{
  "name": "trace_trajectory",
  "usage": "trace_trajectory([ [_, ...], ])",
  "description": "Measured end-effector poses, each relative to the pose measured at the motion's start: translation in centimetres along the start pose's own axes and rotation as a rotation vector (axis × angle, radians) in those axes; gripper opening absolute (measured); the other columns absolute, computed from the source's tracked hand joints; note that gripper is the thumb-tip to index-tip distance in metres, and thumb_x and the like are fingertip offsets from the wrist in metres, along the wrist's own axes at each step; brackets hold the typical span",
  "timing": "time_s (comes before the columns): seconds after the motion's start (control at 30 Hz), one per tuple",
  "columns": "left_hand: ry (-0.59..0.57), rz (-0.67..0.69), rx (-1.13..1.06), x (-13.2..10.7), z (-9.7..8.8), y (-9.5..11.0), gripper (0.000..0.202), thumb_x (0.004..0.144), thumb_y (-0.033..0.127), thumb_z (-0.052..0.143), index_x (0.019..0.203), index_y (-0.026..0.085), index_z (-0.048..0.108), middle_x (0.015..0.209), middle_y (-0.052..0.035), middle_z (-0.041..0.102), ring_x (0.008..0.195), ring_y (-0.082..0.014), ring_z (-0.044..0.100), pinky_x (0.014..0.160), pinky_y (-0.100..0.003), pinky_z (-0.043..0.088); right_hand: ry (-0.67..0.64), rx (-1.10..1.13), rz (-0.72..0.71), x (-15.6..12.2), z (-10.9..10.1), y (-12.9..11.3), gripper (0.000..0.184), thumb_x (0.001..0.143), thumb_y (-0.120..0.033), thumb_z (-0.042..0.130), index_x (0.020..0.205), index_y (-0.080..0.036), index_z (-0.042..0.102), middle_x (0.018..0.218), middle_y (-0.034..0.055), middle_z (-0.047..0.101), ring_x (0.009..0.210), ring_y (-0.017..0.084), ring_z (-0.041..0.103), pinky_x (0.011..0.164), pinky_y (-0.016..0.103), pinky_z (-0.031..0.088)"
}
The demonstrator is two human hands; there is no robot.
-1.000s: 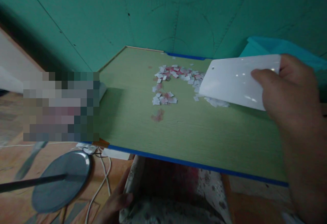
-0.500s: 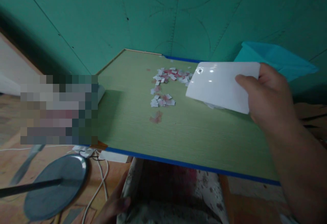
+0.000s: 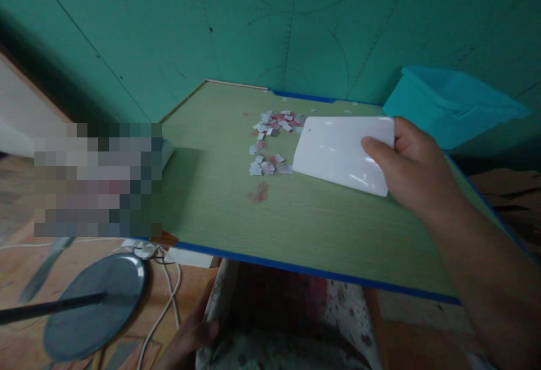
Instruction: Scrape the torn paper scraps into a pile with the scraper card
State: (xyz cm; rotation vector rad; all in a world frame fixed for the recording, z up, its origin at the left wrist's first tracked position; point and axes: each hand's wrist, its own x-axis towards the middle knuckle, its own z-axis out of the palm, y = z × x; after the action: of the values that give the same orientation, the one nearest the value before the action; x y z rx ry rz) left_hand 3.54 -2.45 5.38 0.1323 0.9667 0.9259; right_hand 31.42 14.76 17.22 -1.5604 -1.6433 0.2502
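My right hand grips a white plastic scraper, a flat glossy sheet with a small hole in one corner, thumb on top. The scraper is held low over the green table, its left edge beside small scraps of white and pinkish paper. Another cluster of paper scraps lies farther back, partly hidden by the scraper. Below the table's front edge, my left hand holds the side of a stained, speckled bin, thumb on the near side; its other fingers are mostly hidden.
A turquoise bag or bin stands open beyond the table's back right. A green wall rises behind. At lower left are a round dark stand base and white cables on the floor. A blurred-out patch covers the left.
My right hand has moved the scraper left and slightly toward me, closer to the near paper scraps. More of the turquoise container now shows. My left hand stays at the bin.
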Motion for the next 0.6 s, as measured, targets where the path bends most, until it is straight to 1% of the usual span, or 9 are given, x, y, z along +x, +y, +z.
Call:
trace_trajectory([
  [0.1,-0.015,-0.032,-0.005,-0.08,0.36,0.16,0.071,0.056,0.027,0.064,0.123,0.039,0.046,0.116,0.0036,0.065,0.1,-0.0351,0.059,0.077,-0.046,0.05,0.061,0.024,0.007,0.2,-0.23,0.14,0.007,0.073,-0.026,0.052,0.073,-0.019,0.052,0.066,-0.002,0.053,0.06,0.012,0.047,0.05,0.026,0.032],
  [0.2,-0.026,-0.052,-0.005,-0.08,0.42,0.2,0.07,0.056,0.028,0.064,0.123,0.04,0.047,0.114,0.0031,0.066,0.099,-0.036,0.059,0.075,-0.047,0.051,0.048,0.059,-0.008,0.19,-0.12,0.27,0.009,0.074,-0.028,0.052,0.075,-0.019,0.052,0.069,-0.0018,0.054,0.062,0.013,0.049,0.052,0.027,0.034],
  [0.33,-0.028,-0.04,0.002,0.02,0.48,0.24,0.074,0.054,0.028,0.066,0.124,0.038,0.046,0.112,0.0015,0.068,0.1,-0.0368,0.059,0.076,-0.047,0.051,0.024,-0.04,-0.008,0.16,-0.01,0.49,0.012,0.074,-0.031,0.052,0.074,-0.019,0.051,0.067,-0.0011,0.052,0.062,0.014,0.048,0.052,0.028,0.033],
  [0.5,-0.022,-0.035,0.003,0.0,0.62,0.33,0.079,0.052,0.03,0.066,0.127,0.039,0.042,0.118,0.0018,0.064,0.103,-0.0377,0.056,0.076,-0.047,0.05,0.09,-0.158,0.028,0.42,-0.58,0.18,0.011,0.073,-0.03,0.05,0.071,-0.019,0.051,0.065,-0.0009,0.049,0.061,0.014,0.046,0.052,0.028,0.03],
  [0.6,-0.015,-0.038,0.003,-0.15,0.44,0.32,0.079,0.052,0.027,0.067,0.127,0.039,0.042,0.117,0.0014,0.065,0.102,-0.0367,0.058,0.076,-0.046,0.051,0.114,-0.198,0.032,0.49,-0.79,-0.07,0.011,0.073,-0.03,0.05,0.07,-0.019,0.05,0.064,-0.001,0.048,0.061,0.014,0.045,0.054,0.029,0.03],
])
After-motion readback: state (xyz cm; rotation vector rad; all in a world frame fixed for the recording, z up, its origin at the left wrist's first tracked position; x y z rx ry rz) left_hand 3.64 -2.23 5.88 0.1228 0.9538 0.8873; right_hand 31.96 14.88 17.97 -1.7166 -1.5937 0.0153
